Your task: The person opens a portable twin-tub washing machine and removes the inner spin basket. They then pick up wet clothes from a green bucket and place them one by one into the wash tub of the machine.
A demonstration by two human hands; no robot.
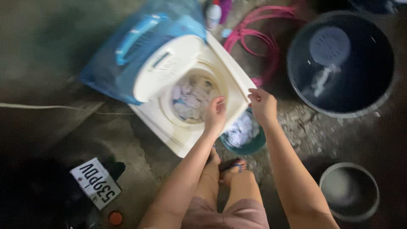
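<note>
White plastic top-loading washing machine [186,85] stands on the concrete floor [127,140] — tub full of pale wet laundry [190,99]. Left hand [215,115] rests curled on its rim; right hand [263,104] pinches the lid's edge.

Dim, rough concrete floor [46,46], damp and stained.
Around the edges: coiled pink hose [254,38], large dark tub [341,63] of water, small grey bucket [349,191], white plate [96,183] lying flat, orange cap [115,218], pale cord [42,106] across the left.
</note>
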